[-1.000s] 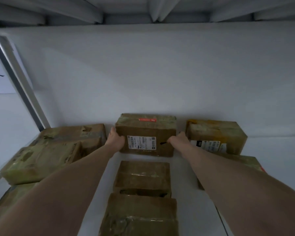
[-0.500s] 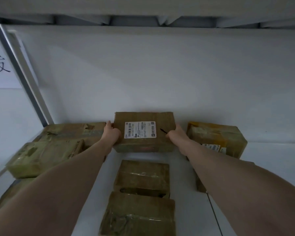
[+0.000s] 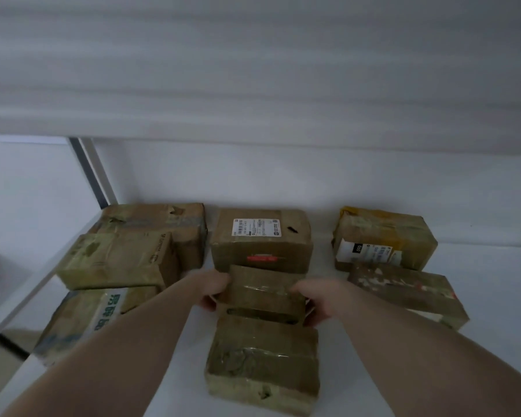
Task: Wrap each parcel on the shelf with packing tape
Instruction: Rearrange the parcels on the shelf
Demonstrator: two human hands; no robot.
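The left hand (image 3: 212,288) and right hand (image 3: 319,299) now clasp the two ends of the middle brown cardboard parcel bound in glossy clear tape (image 3: 263,291), fingers curled round its sides. Half a second ago both hands held the labelled brown cardboard box with the white shipping sticker (image 3: 260,239) at the back of the white shelf board (image 3: 478,296); that box now sits released against the rear wall, sticker facing up and a red strip showing on its front face, and the hands have drawn back toward the person.

The gripped parcel lies in the centre column, touching the labelled box behind it and just behind the nearest tape-wrapped brown parcel (image 3: 262,365). Its top shows a shiny crinkled tape band, and a dark slot runs along its front edge. Motion blurs it slightly.

To the left lies a stack of taped greenish-brown parcels (image 3: 118,260); to the right a yellow-taped brown box with a white label (image 3: 385,239) stands behind a flat, scuffed brown parcel (image 3: 403,293).
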